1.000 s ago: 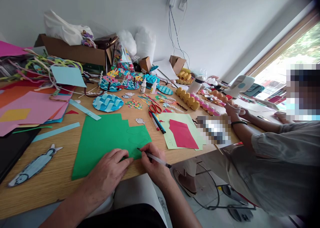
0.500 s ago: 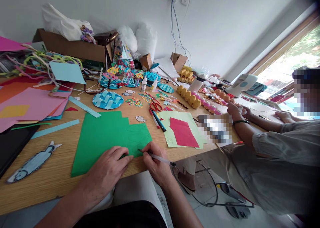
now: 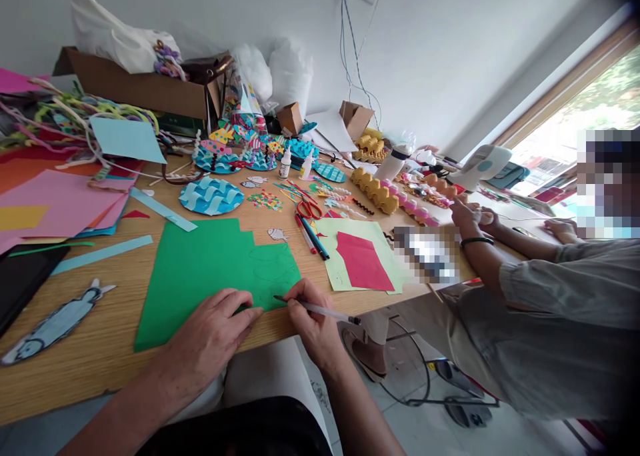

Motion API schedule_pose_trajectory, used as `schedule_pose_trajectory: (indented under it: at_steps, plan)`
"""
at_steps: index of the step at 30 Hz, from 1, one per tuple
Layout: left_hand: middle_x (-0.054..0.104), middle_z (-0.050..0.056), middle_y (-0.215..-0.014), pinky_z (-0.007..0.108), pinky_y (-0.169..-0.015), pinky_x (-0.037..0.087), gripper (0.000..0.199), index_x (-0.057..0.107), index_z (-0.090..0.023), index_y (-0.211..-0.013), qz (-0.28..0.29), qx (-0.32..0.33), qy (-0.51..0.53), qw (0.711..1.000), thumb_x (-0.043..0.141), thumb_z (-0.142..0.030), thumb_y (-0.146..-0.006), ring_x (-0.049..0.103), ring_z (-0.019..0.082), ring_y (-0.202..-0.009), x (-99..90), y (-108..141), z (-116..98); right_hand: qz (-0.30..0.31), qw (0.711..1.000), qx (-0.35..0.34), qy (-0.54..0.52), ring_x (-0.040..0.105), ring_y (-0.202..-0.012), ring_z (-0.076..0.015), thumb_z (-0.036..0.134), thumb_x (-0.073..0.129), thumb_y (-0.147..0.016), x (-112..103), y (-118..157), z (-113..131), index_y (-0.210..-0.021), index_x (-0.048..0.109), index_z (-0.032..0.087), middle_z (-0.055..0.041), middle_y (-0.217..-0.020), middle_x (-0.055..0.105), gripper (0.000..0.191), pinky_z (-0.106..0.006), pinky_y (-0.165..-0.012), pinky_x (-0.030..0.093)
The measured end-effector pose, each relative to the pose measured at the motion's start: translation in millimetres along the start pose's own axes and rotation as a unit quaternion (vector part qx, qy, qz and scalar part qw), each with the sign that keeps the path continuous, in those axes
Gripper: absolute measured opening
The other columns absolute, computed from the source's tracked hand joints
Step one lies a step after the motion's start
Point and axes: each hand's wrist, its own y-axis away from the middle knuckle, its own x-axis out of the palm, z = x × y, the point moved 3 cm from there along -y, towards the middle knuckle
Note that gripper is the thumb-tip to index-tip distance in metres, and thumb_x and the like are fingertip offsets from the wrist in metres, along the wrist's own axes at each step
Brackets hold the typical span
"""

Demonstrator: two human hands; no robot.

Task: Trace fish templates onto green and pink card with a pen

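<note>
Desk [image 3: 113, 369], one: wood-grained, crowded beyond both grips.

Person [image 3: 565, 309], one: grey-sleeved, seated to the right of the right grip.

Green sheet [image 3: 193, 263], one: smooth, matte paper, vivid green, stepped at its far right corner and marked with faint curved outlines beyond the right grip. It is laid flat on the desk under the left grip [image 3: 215, 326], which is unclenched, with fingers loosely bent and pressed on the near part.

Pale green sheet [image 3: 327, 228], one: paper, placed beyond and to the right of the right grip [image 3: 313, 319]. A red sheet [image 3: 364, 263], one, irregular and straight-edged, is laid on top.

Woven disc [image 3: 211, 196], one: light and dark blue bands, oval in view, set well beyond the left grip.

Large fish cut-out [image 3: 53, 326], one: pale blue, dark-outlined, left of the left grip.

Light blue strips [image 3: 103, 255], two: narrow, straight, to the left of and beyond the left grip.

Pen [image 3: 327, 311], one: slim, translucent barrel, dark at both ends. It is clasped in the right grip, its tip at the green sheet.

Scissors [image 3: 309, 208], one pair: red-handled, beyond the right grip.

Glue bottles [image 3: 285, 165], two: white, upright, farther off.

Small fish cut-out [image 3: 277, 234], one: white, just beyond the green sheet's stepped edge.
</note>
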Motion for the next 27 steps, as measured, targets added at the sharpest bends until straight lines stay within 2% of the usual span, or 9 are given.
schedule_pose_trajectory:
  at_steps: [3, 8, 19, 27]
  plan:
    - [0.059, 0.005, -0.101, 0.034, -0.083, 0.05, 0.029, 0.063, -0.021, -0.105, 0.007, -0.009, 0.006, 1.0, 0.036, -0.016, -0.097, 0.054, 0.02, -0.097, 1.7, 1.4, -0.2, -0.018, 1.0, -0.009, 0.01, 0.04, -0.048, -0.01, 0.02, 0.044, -0.076, 1.2, -0.6, -0.1, -0.069, 0.052, 0.019, 0.0061, -0.051, 0.043, 0.011, -0.021, -0.049, 0.031]
    - [0.059, 0.005, -0.101, 0.035, -0.083, 0.049, 0.029, 0.063, -0.022, -0.104, 0.009, -0.012, 0.005, 1.0, 0.038, -0.013, -0.096, 0.054, 0.02, -0.097, 3.6, 3.2, 0.2, -0.002, 0.999, -0.008, 0.05, 0.041, -0.047, -0.0099, 0.02, 0.045, -0.078, 4.4, -2.1, -0.3, -0.071, 0.055, 0.02, 0.0056, -0.052, 0.045, 0.011, -0.021, -0.049, 0.031]
    - [0.06, 0.004, -0.101, 0.034, -0.084, 0.05, 0.028, 0.065, -0.023, -0.105, 0.009, -0.012, -0.001, 1.0, 0.044, -0.01, -0.092, 0.055, 0.02, -0.096, 1.9, 2.0, 0.2, 0.005, 0.998, -0.007, 0.06, 0.044, -0.048, -0.0109, 0.02, 0.044, -0.076, 4.7, -1.8, 1.9, -0.068, 0.052, 0.02, 0.005, -0.052, 0.045, 0.011, -0.021, -0.049, 0.031]
    - [0.06, 0.006, -0.099, 0.035, -0.081, 0.05, 0.031, 0.065, -0.02, -0.102, -0.003, -0.005, 0.0, 1.0, 0.036, -0.014, -0.096, 0.055, 0.02, -0.093, 4.1, 1.2, 0.6, 0.022, 0.999, -0.001, 0.032, 0.042, -0.05, -0.0117, 0.02, 0.042, -0.071, 0.5, 0.2, 2.3, -0.062, 0.049, 0.021, 0.0038, -0.052, 0.045, 0.011, -0.022, -0.049, 0.03]
